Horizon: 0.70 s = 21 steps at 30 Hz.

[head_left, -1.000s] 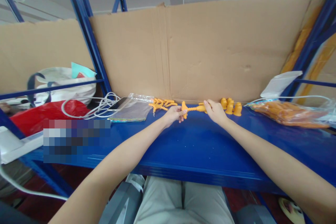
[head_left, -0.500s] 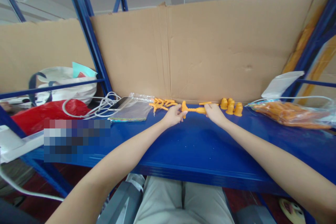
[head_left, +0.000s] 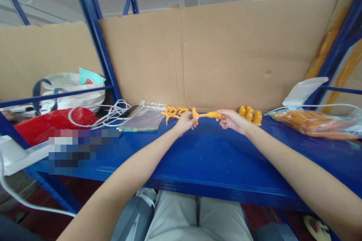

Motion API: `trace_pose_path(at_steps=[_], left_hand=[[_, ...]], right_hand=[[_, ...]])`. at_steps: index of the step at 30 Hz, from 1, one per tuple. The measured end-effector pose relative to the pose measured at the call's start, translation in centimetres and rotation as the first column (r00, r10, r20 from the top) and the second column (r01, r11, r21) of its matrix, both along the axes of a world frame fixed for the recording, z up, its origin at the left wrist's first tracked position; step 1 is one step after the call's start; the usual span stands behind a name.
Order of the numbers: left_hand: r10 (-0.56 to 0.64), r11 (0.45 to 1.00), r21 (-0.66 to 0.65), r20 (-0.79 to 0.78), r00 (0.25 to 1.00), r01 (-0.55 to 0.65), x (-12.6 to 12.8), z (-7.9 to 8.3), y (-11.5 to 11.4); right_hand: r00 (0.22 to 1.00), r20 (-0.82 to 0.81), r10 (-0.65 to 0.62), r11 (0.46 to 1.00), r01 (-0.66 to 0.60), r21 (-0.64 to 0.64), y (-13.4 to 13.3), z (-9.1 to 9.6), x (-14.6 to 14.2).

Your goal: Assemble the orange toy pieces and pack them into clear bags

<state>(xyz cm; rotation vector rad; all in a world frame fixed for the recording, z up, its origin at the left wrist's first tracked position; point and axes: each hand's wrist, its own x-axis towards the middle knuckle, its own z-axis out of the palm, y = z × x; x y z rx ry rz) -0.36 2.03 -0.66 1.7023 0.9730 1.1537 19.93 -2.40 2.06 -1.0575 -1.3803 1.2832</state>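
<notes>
Above the blue shelf, both my hands hold a yellow plastic T-handled piece with a ribbed shaft point(head_left: 207, 115), lying level between them. My left hand point(head_left: 186, 123) is closed on the crossbar end at the left. The fingers of my right hand point(head_left: 232, 121) pinch the wider far end, which they partly cover. Just beyond my left hand lie several yellow branched plastic parts point(head_left: 172, 113), with a metal spiral point(head_left: 166, 119) showing at one of them. Several yellow stepped caps point(head_left: 249, 113) stand behind and right of my right hand.
A clear plastic bag point(head_left: 144, 120) and white cables point(head_left: 118, 111) lie left. A red bag point(head_left: 59, 122) lies farther left. At right is a bag of orange parts point(head_left: 308, 122). A cardboard panel point(head_left: 226, 56) rises behind the blue shelf point(head_left: 203, 158).
My right hand has turned and shifted slightly right, now pinching the piece's end with curled fingers. The crossbar has tilted and moved a little left. The thin yellow part behind is now mostly hidden.
</notes>
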Motion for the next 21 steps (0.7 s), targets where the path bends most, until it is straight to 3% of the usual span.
trace_pose_path(at_steps=[3,6,8,11,12,14,17,21], left_hand=[[0.059,0.998,0.011,0.016,0.998,-0.059,-0.4,-0.3,0.6],[0.117,0.992,0.047,-0.076,0.99,-0.113,-0.9,-0.5,1.1],[0.126,0.986,0.127,-0.187,0.974,-0.103,-1.3,-0.6,1.4],[0.133,0.951,0.308,-0.342,0.93,-0.023,-1.5,-0.8,1.6],[0.133,0.935,0.355,-0.381,0.915,0.012,-1.5,-0.9,1.6],[0.131,0.91,0.409,-0.447,0.885,0.072,-1.5,-1.1,1.7],[0.148,0.895,0.433,-0.521,0.841,0.111,-1.4,-1.3,1.8],[0.164,0.89,0.443,-0.537,0.827,0.112,-1.4,-1.4,1.8]], right_hand=[[0.997,-0.046,-0.062,0.997,0.064,0.035,0.5,-0.1,0.4],[0.972,-0.035,-0.233,0.958,0.236,0.161,1.8,-0.5,1.4],[0.917,-0.003,-0.399,0.874,0.382,0.301,2.8,-0.9,2.6],[0.755,0.057,-0.653,0.642,0.513,0.57,3.9,-1.5,4.6],[0.692,0.109,-0.713,0.578,0.493,0.65,4.1,-1.8,5.1],[0.562,0.242,-0.791,0.509,0.384,0.77,4.3,-2.4,5.7],[0.355,0.429,-0.831,0.5,0.138,0.855,4.0,-3.1,5.2],[0.1,0.541,-0.835,0.527,-0.137,0.839,3.5,-3.7,3.4]])
